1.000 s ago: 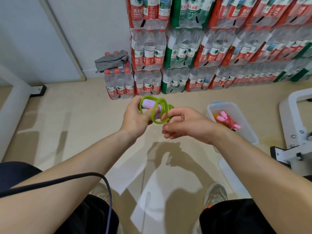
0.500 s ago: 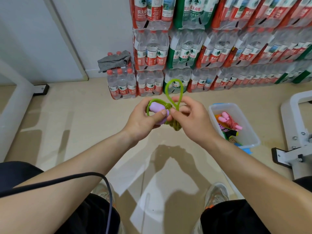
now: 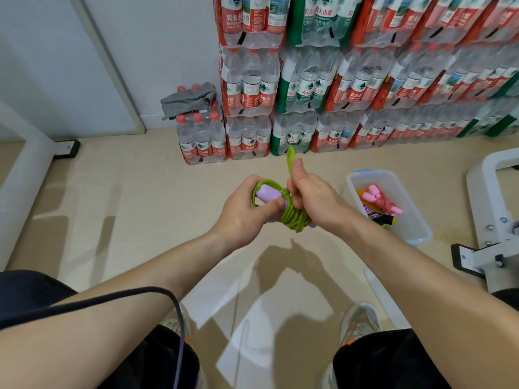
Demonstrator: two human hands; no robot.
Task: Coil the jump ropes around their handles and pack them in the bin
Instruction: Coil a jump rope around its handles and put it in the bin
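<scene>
A green jump rope [image 3: 293, 219] is wound in several turns around its lilac handles [image 3: 268, 193]. My left hand [image 3: 244, 213] grips the handles, thumb across them. My right hand [image 3: 314, 200] pinches a loop of the green rope that sticks up past its thumb toward the bottle packs. Both hands hover above the floor in the middle of the view. To the right stands a clear plastic bin [image 3: 415, 228] on the floor, holding a coiled red rope with pink handles [image 3: 379, 199] and other coloured ropes.
Shrink-wrapped packs of water bottles [image 3: 309, 88] are stacked along the far wall, with a grey cloth [image 3: 189, 99] on a lower pack. A white metal frame [image 3: 494, 220] stands at the right, a white post [image 3: 25, 175] at the left. My shoes and knees are below.
The wide green loop above my hands has been drawn narrower and stands straighter. My right hand has turned and slid to the right, over the coil. My left hand keeps its grip on the handles.
</scene>
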